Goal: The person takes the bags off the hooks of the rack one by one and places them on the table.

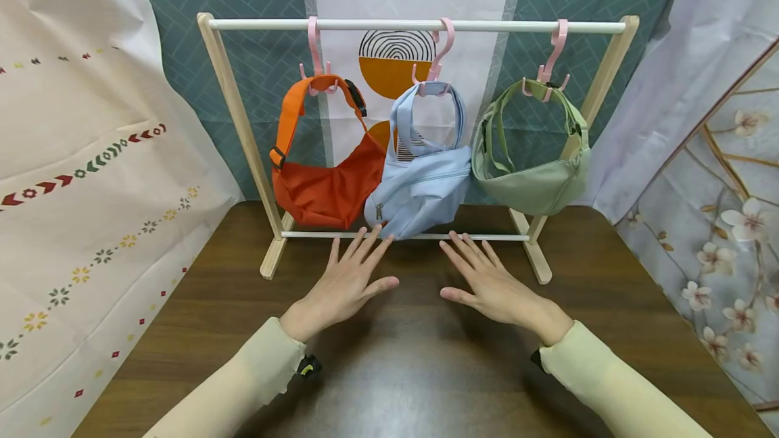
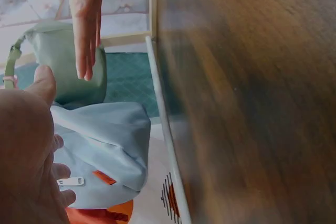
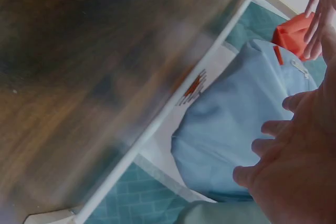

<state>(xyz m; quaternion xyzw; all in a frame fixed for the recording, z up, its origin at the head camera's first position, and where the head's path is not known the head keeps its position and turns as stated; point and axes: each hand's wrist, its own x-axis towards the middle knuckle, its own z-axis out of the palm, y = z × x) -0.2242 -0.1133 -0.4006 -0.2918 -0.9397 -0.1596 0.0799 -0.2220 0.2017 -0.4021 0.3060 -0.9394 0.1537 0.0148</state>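
Three small shoulder bags hang by their straps from pink hooks on a rack: an orange bag (image 1: 328, 184) on the left, a light blue bag (image 1: 422, 188) in the middle and a sage green bag (image 1: 535, 184) on the right. My left hand (image 1: 341, 289), palm down with fingers spread, is held over the table before the orange and blue bags. Its fingertips overlap the blue bag's lower edge in the head view; contact cannot be told. Opposite it, my right hand (image 1: 496, 286) is likewise spread, nearest the blue bag's right side. Neither hand holds anything.
The rack has a white top rail (image 1: 377, 24), wooden legs and a thin lower bar (image 1: 487, 237). It stands at the back of a dark wooden table (image 1: 389, 370). Patterned cloths hang behind and on both sides. Pink hooks (image 1: 439, 53) hold the straps.
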